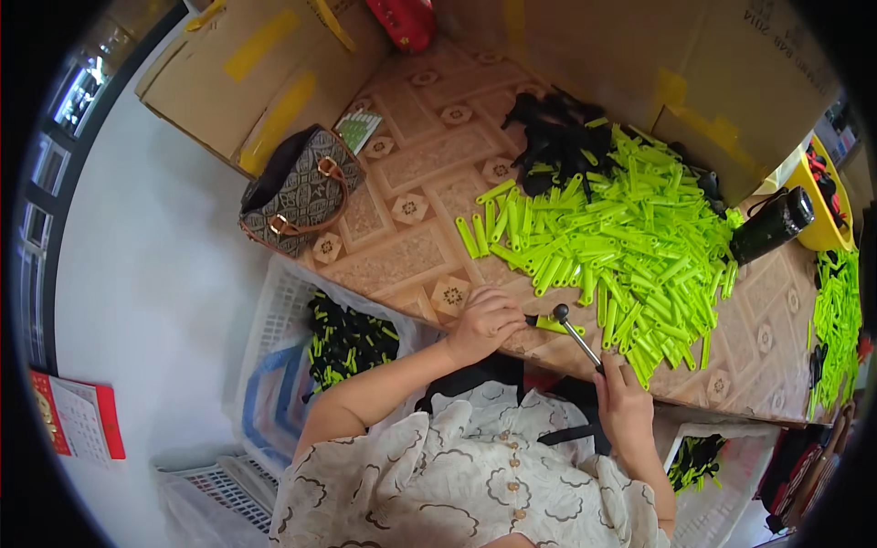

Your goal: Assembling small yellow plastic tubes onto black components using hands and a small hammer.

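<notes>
My left hand (489, 320) rests at the table's near edge, its fingers closed round the black end of a green-and-black plastic piece (565, 325). The lime-green end of that piece points right and lies on the tabletop. In my right hand (626, 395) is a small hammer (579, 338) with a metal shaft. Its rounded black head is over the green end; whether they touch I cannot tell. Just beyond both hands spreads a big heap of flat lime-green plastic strips (630, 247), with holes at their ends. Black plastic parts (559, 137) are piled behind the heap.
Cardboard boxes (603, 55) wall off the table's back. A patterned handbag (306, 192) sits on the left edge. At right stand a black bottle (772, 226) and a yellow basin (813, 205). Below the table, a white crate (274, 315) and another bin (731, 466) hold black-and-green pieces.
</notes>
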`<state>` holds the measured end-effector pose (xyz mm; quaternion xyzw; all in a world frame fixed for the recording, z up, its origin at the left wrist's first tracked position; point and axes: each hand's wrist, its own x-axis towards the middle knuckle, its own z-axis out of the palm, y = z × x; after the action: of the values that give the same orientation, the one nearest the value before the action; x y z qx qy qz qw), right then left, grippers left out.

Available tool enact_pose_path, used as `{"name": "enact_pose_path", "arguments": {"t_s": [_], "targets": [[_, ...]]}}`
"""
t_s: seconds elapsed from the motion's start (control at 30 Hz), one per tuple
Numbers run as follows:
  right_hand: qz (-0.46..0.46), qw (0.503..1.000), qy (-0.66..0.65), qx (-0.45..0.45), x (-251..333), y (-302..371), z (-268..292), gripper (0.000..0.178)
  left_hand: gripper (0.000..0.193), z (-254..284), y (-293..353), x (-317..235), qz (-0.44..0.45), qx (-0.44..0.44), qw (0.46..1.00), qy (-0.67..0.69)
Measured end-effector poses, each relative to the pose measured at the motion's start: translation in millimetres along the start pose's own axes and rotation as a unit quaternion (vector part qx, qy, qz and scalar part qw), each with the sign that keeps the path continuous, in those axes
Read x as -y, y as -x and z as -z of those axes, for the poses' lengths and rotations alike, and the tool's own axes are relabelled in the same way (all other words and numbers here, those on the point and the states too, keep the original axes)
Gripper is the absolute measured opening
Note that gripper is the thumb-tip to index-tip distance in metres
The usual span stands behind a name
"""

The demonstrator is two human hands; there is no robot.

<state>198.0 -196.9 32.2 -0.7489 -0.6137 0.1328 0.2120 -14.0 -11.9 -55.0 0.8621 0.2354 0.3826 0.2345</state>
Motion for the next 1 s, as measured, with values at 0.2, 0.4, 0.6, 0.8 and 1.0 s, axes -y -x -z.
{"name": "enact_pose_path", "arguments": {"t_s": [0.2,0.4,0.6,0.8,1.0], "targets": [[0.047,0.998,-0.022,-0.031,-5,0,1,0.035,0.013,2,-5,0,0.008,0.006,1.0,0.006],[-0.03,0.982,-0.059,-0.179,-43,9,41,0.035,0.036,11,-16,-17,-0.029,0.074,0.994,-0.08],[-0.171,0.955,0.1,-0.22,-186,31,57,0.033,0.047,9,-31,-15,-0.187,0.108,0.966,-0.143],[0.006,0.979,0.083,-0.188,-92,-7,78,0.052,0.042,15,-67,-58,-0.187,0.104,0.972,-0.097],[0.208,0.977,-0.042,-0.023,4,-52,46,0.034,0.036,46,-84,-90,-0.169,0.191,0.967,-0.03]]}}
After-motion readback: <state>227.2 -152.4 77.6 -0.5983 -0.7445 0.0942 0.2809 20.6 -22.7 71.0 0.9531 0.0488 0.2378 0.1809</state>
